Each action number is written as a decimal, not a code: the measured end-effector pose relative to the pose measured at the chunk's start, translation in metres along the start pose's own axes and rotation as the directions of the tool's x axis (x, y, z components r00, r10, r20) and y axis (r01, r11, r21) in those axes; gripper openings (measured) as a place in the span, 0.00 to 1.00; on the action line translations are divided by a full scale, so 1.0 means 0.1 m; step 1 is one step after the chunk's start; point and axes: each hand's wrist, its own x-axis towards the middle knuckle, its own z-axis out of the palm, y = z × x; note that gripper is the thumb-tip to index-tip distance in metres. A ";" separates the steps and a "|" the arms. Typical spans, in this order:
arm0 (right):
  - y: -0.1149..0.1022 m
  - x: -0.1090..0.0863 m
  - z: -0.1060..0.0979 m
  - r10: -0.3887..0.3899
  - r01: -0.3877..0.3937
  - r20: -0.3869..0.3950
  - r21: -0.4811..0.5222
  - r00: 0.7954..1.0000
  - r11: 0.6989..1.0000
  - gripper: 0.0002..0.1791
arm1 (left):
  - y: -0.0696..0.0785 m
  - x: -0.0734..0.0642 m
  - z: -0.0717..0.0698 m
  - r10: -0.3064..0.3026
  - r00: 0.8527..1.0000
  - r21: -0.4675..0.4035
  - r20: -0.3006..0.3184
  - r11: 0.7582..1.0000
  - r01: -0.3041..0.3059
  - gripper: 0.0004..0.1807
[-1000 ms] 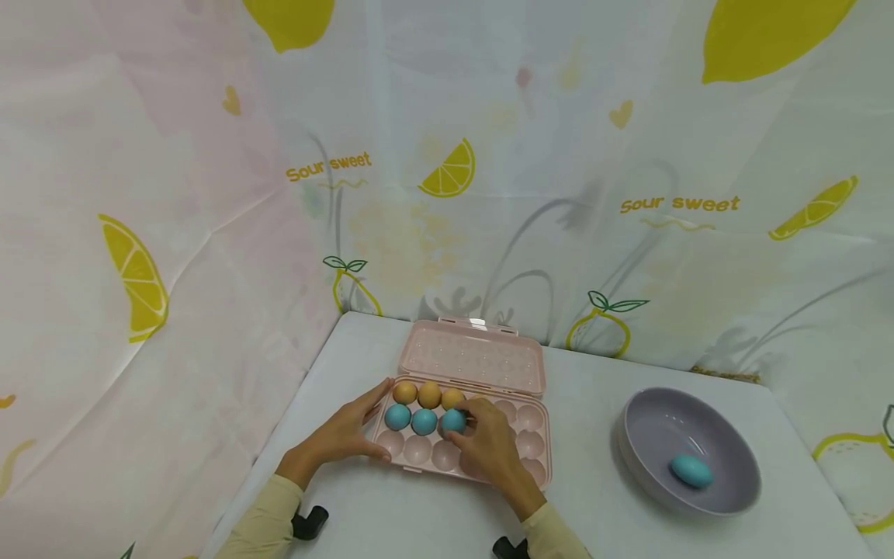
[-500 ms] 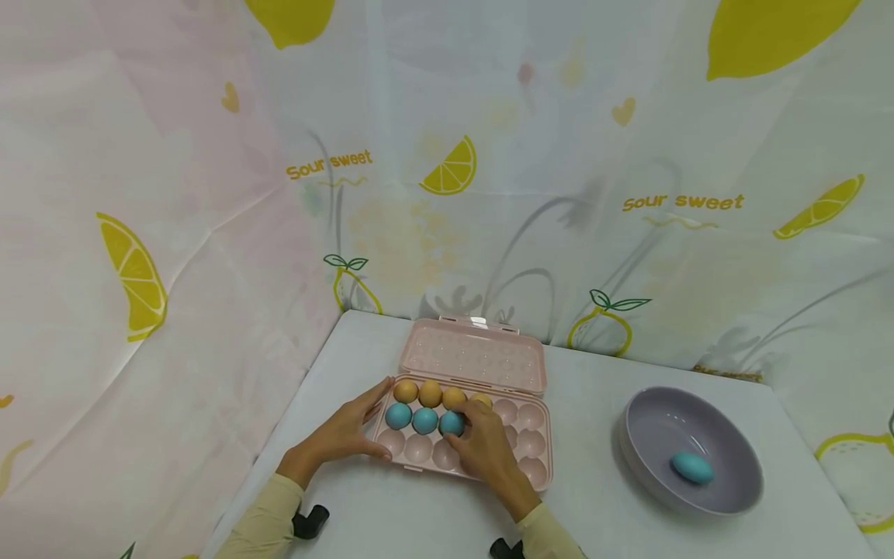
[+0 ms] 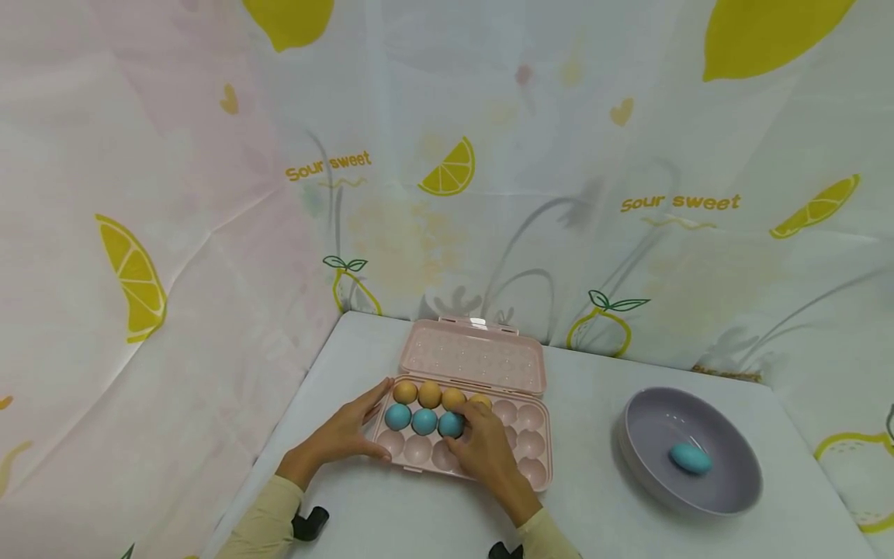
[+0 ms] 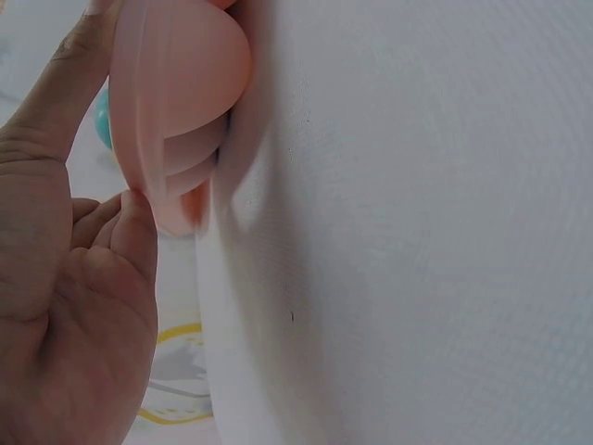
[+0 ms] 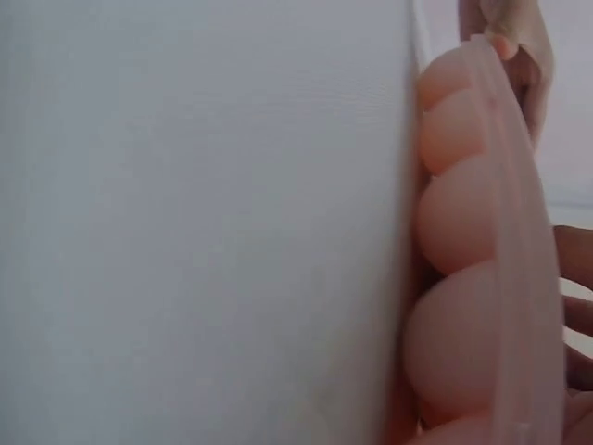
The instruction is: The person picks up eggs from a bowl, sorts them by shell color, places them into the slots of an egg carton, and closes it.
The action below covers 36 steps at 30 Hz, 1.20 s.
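A pink plastic egg box (image 3: pixel 417 450) lies on the white table with its lid (image 3: pixel 472 357) folded back. Its rear row holds several yellow eggs (image 3: pixel 429 394). Two blue eggs (image 3: pixel 424 421) sit at the left of the middle row. Beside them, my right hand (image 3: pixel 490 446) pinches a third blue egg (image 3: pixel 450 425) between thumb and fingers, low in its cup. My left hand (image 3: pixel 342 431) grips the left end of the box, thumb at the front rim and fingers towards the back. The left wrist view shows that thumb (image 4: pixel 65 83) against the rim.
To the right stands a round grey-purple bowl (image 3: pixel 646 435) with one blue egg (image 3: pixel 691 458) in it. A lemon-printed cloth (image 3: pixel 531 155) hangs behind the table and along its left side. Vacant cups (image 3: pixel 531 417) show at the right of the box.
My right hand has shifted slightly left with the blue egg, which now sits more squarely in line with the others. Another yellow egg has come into view behind this hand. The left hand stays put.
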 end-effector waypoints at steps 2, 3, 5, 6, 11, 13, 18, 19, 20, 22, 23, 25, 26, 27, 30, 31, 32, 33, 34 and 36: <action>-0.01 0.01 -0.05 -0.006 0.006 -0.010 0.016 1.000 1.000 0.23 | -0.01 0.00 0.00 0.001 1.000 -0.001 -0.002 1.000 -0.001 0.70; -0.01 0.02 -0.08 -0.009 0.010 -0.018 0.027 1.000 1.000 0.23 | -0.01 0.00 0.01 0.001 1.000 -0.001 -0.004 1.000 -0.001 0.70; 0.00 0.04 -0.15 -0.017 0.019 -0.041 0.048 0.999 0.999 0.23 | -0.01 0.00 0.01 0.005 1.000 0.001 -0.003 1.000 -0.005 0.70; 0.00 0.06 -0.19 -0.023 0.026 -0.055 0.061 0.998 0.998 0.23 | -0.01 0.00 0.01 0.001 1.000 -0.001 0.000 1.000 -0.001 0.71; 0.07 0.16 -0.39 -0.040 0.047 -0.119 0.057 0.992 0.997 0.23 | -0.02 0.01 0.00 -0.018 1.000 -0.002 0.006 1.000 0.018 0.71; 0.12 0.20 -0.48 -0.044 0.051 -0.139 0.049 0.989 0.997 0.22 | -0.02 0.02 0.00 -0.026 1.000 -0.008 0.006 1.000 0.026 0.71; 0.26 0.23 -0.71 -0.057 0.062 -0.175 0.023 0.983 0.998 0.23 | -0.02 0.02 0.01 -0.018 1.000 -0.015 0.010 1.000 0.018 0.71; 0.29 0.23 -0.75 -0.064 0.067 -0.182 0.010 0.981 0.998 0.23 | -0.02 0.03 0.01 -0.016 1.000 -0.011 0.009 1.000 0.016 0.71; 0.32 0.23 -0.80 -0.069 0.069 -0.190 -0.005 0.979 0.998 0.24 | -0.02 0.03 0.01 -0.013 1.000 -0.008 0.008 1.000 0.013 0.71; 0.38 0.23 -0.91 -0.080 0.077 -0.213 -0.027 0.974 0.997 0.24 | -0.02 0.04 0.01 -0.004 1.000 -0.008 0.007 1.000 0.004 0.71; 0.41 0.22 -0.96 -0.086 0.079 -0.228 -0.039 0.970 0.996 0.24 | -0.01 0.04 0.02 0.003 1.000 -0.006 0.008 1.000 -0.003 0.71; 0.48 0.21 -1.08 -0.097 0.085 -0.260 -0.057 0.961 0.995 0.24 | -0.01 0.05 0.02 0.015 1.000 -0.012 0.013 1.000 -0.015 0.71; 0.52 0.20 -1.14 -0.103 0.087 -0.274 -0.071 0.956 0.994 0.24 | -0.01 0.05 0.02 0.019 1.000 -0.014 0.014 1.000 -0.019 0.71; 0.55 0.20 -1.19 -0.111 0.090 -0.287 -0.088 0.952 0.992 0.24 | -0.01 0.05 0.02 0.021 1.000 -0.017 0.017 1.000 -0.021 0.70; 0.66 0.18 -1.35 -0.138 0.094 -0.311 -0.150 0.940 0.984 0.24 | -0.02 0.04 0.01 0.011 1.000 -0.020 0.015 1.000 -0.010 0.71; 0.69 0.17 -1.41 -0.145 0.095 -0.316 -0.167 0.938 0.981 0.24 | -0.02 0.04 0.01 0.004 1.000 -0.017 0.013 1.000 -0.003 0.71; 0.72 0.16 -1.46 -0.153 0.096 -0.321 -0.186 0.935 0.978 0.24 | -0.03 0.04 0.01 -0.005 1.000 -0.014 0.012 1.000 0.005 0.71; 0.75 0.15 -1.51 -0.160 0.096 -0.325 -0.207 0.932 0.974 0.25 | -0.02 0.03 0.01 -0.003 1.000 -0.010 0.011 1.000 0.004 0.71; 0.78 0.13 -1.56 -0.169 0.097 -0.329 -0.222 0.929 0.970 0.25 | -0.02 0.03 0.01 -0.008 1.000 -0.005 0.010 1.000 0.009 0.71; 0.84 0.10 -1.66 -0.181 0.095 -0.334 -0.258 0.925 0.961 0.25 | -0.02 0.02 0.01 -0.022 1.000 0.003 0.009 1.000 0.022 0.71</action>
